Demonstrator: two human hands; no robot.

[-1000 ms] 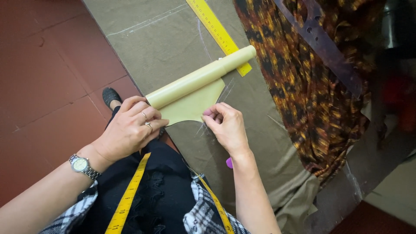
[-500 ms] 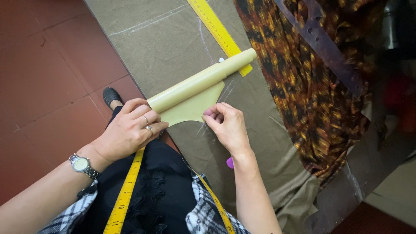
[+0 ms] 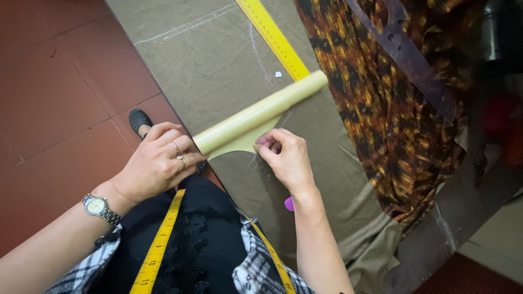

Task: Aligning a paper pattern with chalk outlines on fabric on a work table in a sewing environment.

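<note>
— What can't you make out from up here?

— My left hand [image 3: 155, 163] covers the near end of the paper roll [image 3: 259, 113], so my grip there is hidden. My right hand [image 3: 286, 158] hides part of the loose paper flap [image 3: 242, 144].

— And the yellow ruler [image 3: 272, 37]?

— Cut off by the top edge. The pink thing [image 3: 289, 204] behind my wrist is mostly hidden; I can't tell what it is.
</note>
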